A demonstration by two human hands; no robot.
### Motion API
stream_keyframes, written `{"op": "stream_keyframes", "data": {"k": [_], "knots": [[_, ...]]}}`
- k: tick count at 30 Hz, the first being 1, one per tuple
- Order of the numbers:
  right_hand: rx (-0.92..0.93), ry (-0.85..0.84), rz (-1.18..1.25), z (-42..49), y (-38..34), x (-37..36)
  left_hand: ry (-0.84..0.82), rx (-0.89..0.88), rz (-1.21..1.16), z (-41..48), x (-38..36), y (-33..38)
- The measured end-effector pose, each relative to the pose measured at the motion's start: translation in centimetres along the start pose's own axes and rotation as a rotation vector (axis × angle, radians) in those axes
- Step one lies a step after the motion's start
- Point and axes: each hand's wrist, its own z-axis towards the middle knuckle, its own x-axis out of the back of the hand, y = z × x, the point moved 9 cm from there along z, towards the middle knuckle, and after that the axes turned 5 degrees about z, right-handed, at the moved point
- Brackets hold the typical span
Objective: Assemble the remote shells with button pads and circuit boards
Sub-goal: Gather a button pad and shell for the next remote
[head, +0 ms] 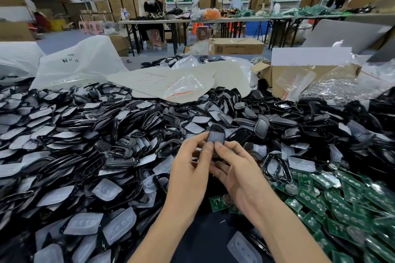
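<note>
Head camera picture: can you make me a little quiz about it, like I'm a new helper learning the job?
1. True or false: the left hand and the right hand both pinch one remote shell.
2. The green circuit boards lie: A on the person's right, B on the person's left, C on the floor.
3. Fill in: the loose shells in the pile are mostly ____ in colour.
Key: 1 true; 2 A; 3 black.

Left hand (190, 168) raised, fingertips pinching remote shell (215, 139) | right hand (239, 174) pinching opposite side (tips nearly touching) | bare forearms converge from below
</note>
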Motion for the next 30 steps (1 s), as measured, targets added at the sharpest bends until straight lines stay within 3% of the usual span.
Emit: {"op": "stream_keyframes", "data": {"k": [4,7,9,12,20,30], "knots": [[0.117,0.018,-0.540,-0.5,-1.1,0.3,0.010,-0.049,0.070,0.2,0.5,0.5],[0.226,0.034,-0.676,-0.7,-2.2,0.3,-0.014,-0.116,0.162,0.5,0.8,1.0],[0.290,0.023,-0.671,-0.8,-3.0,0.1,-0.048,-0.136,0.216,0.5,0.7,1.2],[0.328,-0.010,-0.594,-0.7,-3.4,0.0,-0.050,-0.074,0.101,0.2,0.4,0.9],[0.216,-0.071,-0.290,0.0,-1.9,-0.3,-0.122,-0.016,-0.154,-0.4,-1.1,1.5],[0.251,-0.131,-0.258,-0.4,-1.8,-0.9,-0.085,0.039,-0.226,-0.2,-0.9,1.0]]}}
